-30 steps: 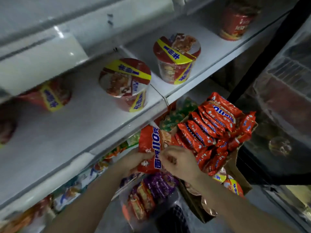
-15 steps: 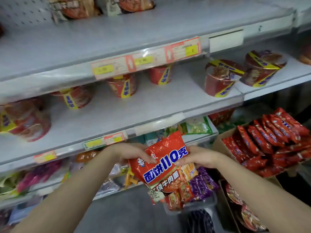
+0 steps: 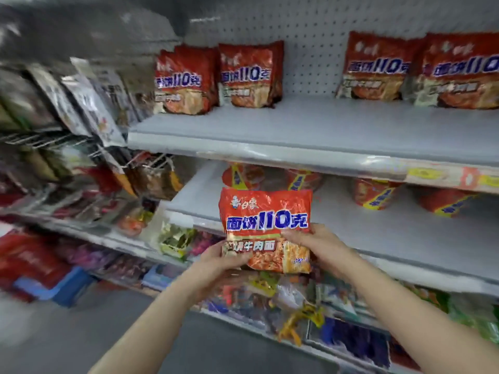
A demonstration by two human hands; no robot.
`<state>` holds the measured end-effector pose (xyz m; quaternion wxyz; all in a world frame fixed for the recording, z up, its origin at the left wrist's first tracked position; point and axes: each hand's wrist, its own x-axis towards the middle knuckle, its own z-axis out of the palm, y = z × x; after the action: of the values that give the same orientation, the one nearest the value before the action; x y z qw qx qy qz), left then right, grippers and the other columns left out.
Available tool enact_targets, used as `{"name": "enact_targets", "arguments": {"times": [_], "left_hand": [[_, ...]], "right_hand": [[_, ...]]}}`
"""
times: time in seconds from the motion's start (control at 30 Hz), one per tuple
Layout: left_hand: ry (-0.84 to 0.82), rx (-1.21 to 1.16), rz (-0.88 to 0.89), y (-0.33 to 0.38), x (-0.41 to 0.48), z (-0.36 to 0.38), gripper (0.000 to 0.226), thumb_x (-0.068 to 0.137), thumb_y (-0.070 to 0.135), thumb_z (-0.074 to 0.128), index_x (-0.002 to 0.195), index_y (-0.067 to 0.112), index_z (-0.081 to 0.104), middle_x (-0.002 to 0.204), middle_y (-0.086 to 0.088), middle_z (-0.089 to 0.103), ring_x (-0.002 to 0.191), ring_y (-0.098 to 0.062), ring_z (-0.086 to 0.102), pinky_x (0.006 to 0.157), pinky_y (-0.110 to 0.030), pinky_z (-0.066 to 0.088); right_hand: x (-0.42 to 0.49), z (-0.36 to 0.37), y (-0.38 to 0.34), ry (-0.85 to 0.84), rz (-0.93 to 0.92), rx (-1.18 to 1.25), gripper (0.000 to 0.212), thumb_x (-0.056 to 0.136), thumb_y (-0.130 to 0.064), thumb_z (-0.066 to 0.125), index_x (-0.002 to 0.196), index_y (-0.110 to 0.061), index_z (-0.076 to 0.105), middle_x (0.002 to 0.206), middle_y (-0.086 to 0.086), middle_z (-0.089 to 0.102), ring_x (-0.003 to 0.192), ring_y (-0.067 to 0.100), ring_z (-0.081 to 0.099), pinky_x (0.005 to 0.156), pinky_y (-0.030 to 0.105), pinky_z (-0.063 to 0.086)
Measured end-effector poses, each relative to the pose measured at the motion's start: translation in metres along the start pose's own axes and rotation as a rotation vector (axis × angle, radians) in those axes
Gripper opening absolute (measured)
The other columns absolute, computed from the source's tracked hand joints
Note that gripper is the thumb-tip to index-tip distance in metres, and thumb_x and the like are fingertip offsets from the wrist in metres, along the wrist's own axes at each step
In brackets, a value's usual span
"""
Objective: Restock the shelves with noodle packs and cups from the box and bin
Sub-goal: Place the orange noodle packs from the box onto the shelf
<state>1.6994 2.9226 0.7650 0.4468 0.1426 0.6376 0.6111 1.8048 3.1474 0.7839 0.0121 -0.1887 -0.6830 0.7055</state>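
Pack (image 3: 266, 228) upright in both your hands, held in front of the middle shelf (image 3: 399, 238), its printed face toward you. Your left hand (image 3: 221, 261) grips its lower left corner, fingers curled under and thumb across the front. Your right hand (image 3: 321, 247) holds the right edge, thumb pressed on the front just below the blue lettering, the other fingers hidden behind the pack. Cups (image 3: 378, 194) stand at the far side of the middle shelf, behind the pack and to its right. On the top shelf (image 3: 310, 130), matching packs stand against the pegboard (image 3: 310, 49): two at the left (image 3: 216, 76) and two at the right (image 3: 421, 68), well apart. Bags (image 3: 270, 290) fill the lower shelf below your hands.
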Motion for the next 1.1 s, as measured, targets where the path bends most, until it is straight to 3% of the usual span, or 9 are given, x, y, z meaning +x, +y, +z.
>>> {"name": "enact_targets", "arguments": {"times": [0.17,0.27,0.4,0.5,0.57,0.67,0.87,1.0,1.1], "left_hand": [[0.205,-0.018,0.223,0.058,-0.031,-0.065,0.058,0.073,0.011,0.083,0.125,0.007,0.056,0.119,-0.011,0.071,0.110,-0.028,0.068,0.088,-0.040,0.058],[0.252,0.010,0.340,0.100,-0.033,-0.097,0.072,0.057,0.026,0.094,0.118,0.007,0.062,0.116,-0.012,0.072,0.105,-0.026,0.070,0.081,-0.034,0.059],[0.311,0.000,0.427,0.153,-0.016,-0.127,0.069,0.064,0.026,0.092,0.121,0.004,0.061,0.119,-0.016,0.070,0.108,-0.029,0.069,0.084,-0.036,0.059],[0.372,0.058,0.470,0.190,0.003,-0.143,0.054,0.080,0.018,0.080,0.128,0.009,0.057,0.122,-0.010,0.070,0.111,-0.026,0.068,0.091,-0.041,0.056],[0.448,0.188,0.493,0.213,0.018,-0.156,0.051,0.080,0.027,0.081,0.126,0.016,0.060,0.118,-0.003,0.072,0.109,-0.023,0.069,0.096,-0.046,0.053],[0.606,0.435,0.493,0.241,0.042,-0.176,0.043,0.075,0.040,0.081,0.113,0.028,0.065,0.104,0.012,0.075,0.092,-0.001,0.070,0.083,-0.028,0.053],[0.682,0.671,0.485,0.277,0.101,-0.233,0.035,0.074,0.036,0.084,0.103,0.029,0.065,0.091,0.018,0.072,0.082,0.007,0.065,0.073,-0.013,0.047],[0.607,0.749,0.428,0.284,0.140,-0.268,0.039,0.073,0.042,0.083,0.103,0.037,0.058,0.098,0.018,0.071,0.092,0.001,0.065,0.088,-0.026,0.050],[0.557,0.817,0.457,0.294,0.159,-0.292,0.047,0.070,0.053,0.081,0.110,0.035,0.063,0.098,0.021,0.072,0.092,0.005,0.064,0.077,-0.017,0.045]], "right_hand": [[0.039,0.044,-0.079,-0.288,-0.101,-0.219,0.052,0.070,-0.029,0.086,0.116,-0.019,0.065,0.108,0.000,0.075,0.099,0.020,0.071,0.088,0.039,0.056],[0.064,0.063,-0.127,-0.349,-0.177,-0.426,0.042,0.075,-0.033,0.083,0.112,-0.022,0.067,0.105,-0.001,0.075,0.094,0.017,0.072,0.085,0.042,0.058],[0.103,0.079,-0.185,-0.263,-0.339,-0.524,0.029,0.079,-0.031,0.080,0.105,-0.025,0.068,0.094,-0.013,0.076,0.084,0.004,0.072,0.071,0.023,0.057],[0.139,0.081,-0.222,-0.255,-0.399,-0.569,0.036,0.078,-0.034,0.081,0.109,-0.027,0.066,0.099,-0.012,0.075,0.087,0.007,0.072,0.072,0.028,0.060],[0.165,0.081,-0.239,-0.225,-0.439,-0.616,0.038,0.077,-0.035,0.081,0.110,-0.027,0.065,0.103,-0.010,0.074,0.085,0.003,0.071,0.066,0.020,0.056],[0.203,0.086,-0.253,-0.181,-0.449,-0.651,0.037,0.079,-0.033,0.080,0.112,-0.026,0.063,0.105,-0.013,0.071,0.083,-0.003,0.066,0.061,0.010,0.047],[0.277,0.107,-0.258,-0.069,-0.426,-0.772,0.053,0.077,-0.034,0.082,0.125,-0.024,0.061,0.120,-0.006,0.068,0.103,0.010,0.064,0.093,0.027,0.051],[0.308,0.121,-0.256,0.015,-0.371,-0.868,0.061,0.074,-0.037,0.083,0.128,-0.024,0.058,0.126,-0.005,0.066,0.109,0.013,0.063,0.092,0.027,0.050],[0.320,0.127,-0.258,0.078,-0.377,-0.888,0.063,0.074,-0.040,0.083,0.130,-0.025,0.057,0.126,-0.007,0.065,0.109,0.012,0.062,0.086,0.022,0.047]]}}
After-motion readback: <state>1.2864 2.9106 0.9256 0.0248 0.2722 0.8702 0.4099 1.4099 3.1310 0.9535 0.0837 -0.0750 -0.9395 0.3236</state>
